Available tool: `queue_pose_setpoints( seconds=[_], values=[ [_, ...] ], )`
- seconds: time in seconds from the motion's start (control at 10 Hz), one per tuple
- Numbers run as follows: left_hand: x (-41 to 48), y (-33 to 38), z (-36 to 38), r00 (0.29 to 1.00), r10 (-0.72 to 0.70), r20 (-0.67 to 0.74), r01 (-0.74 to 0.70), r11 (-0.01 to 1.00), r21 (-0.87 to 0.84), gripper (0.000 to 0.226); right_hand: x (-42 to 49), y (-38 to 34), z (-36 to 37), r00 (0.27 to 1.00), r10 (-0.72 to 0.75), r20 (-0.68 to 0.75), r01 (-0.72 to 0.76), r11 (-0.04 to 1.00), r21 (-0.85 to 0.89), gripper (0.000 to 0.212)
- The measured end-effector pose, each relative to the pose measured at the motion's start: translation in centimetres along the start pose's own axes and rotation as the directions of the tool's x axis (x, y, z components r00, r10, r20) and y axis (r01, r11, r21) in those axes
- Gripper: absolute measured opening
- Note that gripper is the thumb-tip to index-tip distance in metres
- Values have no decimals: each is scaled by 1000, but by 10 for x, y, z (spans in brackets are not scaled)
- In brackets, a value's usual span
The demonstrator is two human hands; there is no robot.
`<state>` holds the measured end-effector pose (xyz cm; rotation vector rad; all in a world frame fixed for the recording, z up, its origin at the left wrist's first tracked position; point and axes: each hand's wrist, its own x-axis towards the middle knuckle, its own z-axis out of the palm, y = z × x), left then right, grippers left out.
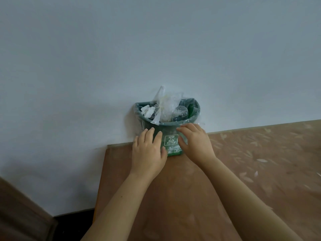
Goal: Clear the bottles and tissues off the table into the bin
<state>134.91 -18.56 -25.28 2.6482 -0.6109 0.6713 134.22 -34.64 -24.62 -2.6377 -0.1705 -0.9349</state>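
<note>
A small green bin (171, 140) with a clear liner stands on the brown table (182, 188), pushed up against the white wall. Inside it lie crumpled white tissues (147, 110), a clear plastic bag (165, 105) that sticks up above the rim, and a clear bottle (181, 113). My left hand (147, 150) is pressed on the bin's left front with the thumb across its face. My right hand (195, 142) is curled around the bin's right front. The bin is held between both hands.
The table's left edge (102, 180) drops off beside my left forearm, with dark floor (73, 223) below. A brown wooden piece (20, 211) fills the bottom left corner. The tabletop's right part (269, 153) has a pale leaf pattern.
</note>
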Motion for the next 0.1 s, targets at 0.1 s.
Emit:
queue_pose_setpoints(
  seconds=[0.1],
  values=[
    [-16,9,-18,997,-36,-62,35,999,-14,43,-16,-18,-12,1000,14,-27,-15,999,-38,27]
  ],
)
